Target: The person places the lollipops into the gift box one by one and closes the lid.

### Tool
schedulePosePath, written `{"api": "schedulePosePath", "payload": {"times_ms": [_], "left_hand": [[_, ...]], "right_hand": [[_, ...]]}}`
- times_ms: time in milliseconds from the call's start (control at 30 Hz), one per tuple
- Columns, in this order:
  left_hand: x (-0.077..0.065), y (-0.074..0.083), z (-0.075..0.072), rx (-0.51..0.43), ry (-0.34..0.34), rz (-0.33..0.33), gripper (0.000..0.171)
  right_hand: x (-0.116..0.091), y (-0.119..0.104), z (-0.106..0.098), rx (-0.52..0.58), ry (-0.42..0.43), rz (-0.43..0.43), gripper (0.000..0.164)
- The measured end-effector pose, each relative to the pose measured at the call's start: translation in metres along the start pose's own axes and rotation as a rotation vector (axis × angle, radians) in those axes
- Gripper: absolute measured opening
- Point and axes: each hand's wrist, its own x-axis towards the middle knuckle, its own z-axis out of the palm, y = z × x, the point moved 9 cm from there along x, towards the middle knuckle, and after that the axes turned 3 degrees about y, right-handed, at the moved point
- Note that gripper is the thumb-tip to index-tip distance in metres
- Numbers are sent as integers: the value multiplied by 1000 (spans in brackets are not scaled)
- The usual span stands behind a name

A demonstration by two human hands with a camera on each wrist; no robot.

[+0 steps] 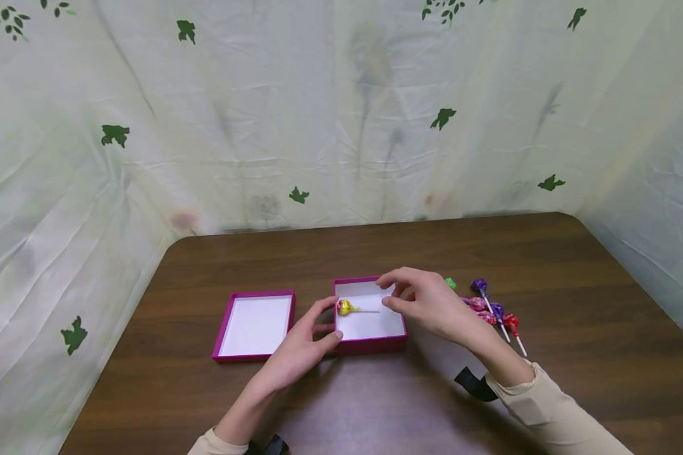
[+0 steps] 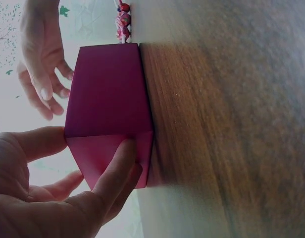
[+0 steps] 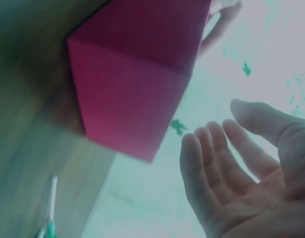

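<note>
A magenta box (image 1: 372, 345) with a white inside stands in front of me. In it lies one lollipop (image 1: 344, 308) in a yellow and red wrapper, its white stick pointing right. My left hand (image 1: 303, 347) touches the box's left end with fairly straight, spread fingers; in the left wrist view, fingertips rest on its side wall and upper corner. Over the box's right part hovers my right hand (image 1: 427, 300), fingers loosely bent and, in the right wrist view, holding nothing. Part of the box's right side is hidden behind it in the head view.
Left of the box lies a shallow magenta lid (image 1: 253, 357), white inside facing up. Several wrapped lollipops (image 1: 511, 321), red, purple, pink and green, lie in a pile to the right, partly behind my right hand. The brown table (image 1: 165, 379) meets a white patterned curtain (image 1: 330, 126).
</note>
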Motion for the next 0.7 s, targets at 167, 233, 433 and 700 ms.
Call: {"api": "schedulePosePath", "payload": {"times_ms": [167, 233, 433, 700], "left_hand": [[0, 1, -1, 1, 3, -1, 58], [0, 1, -1, -5, 2, 0, 58], [0, 1, -1, -12, 2, -1, 57], [-1, 0, -1, -20, 4, 1, 58]], "right_hand": [[-4, 17, -20, -45, 76, 95, 25], [-5, 27, -27, -57, 95, 143, 25], [-8, 56, -42, -70, 120, 187, 22], [-11, 86, -56, -89, 155, 212, 22]]}}
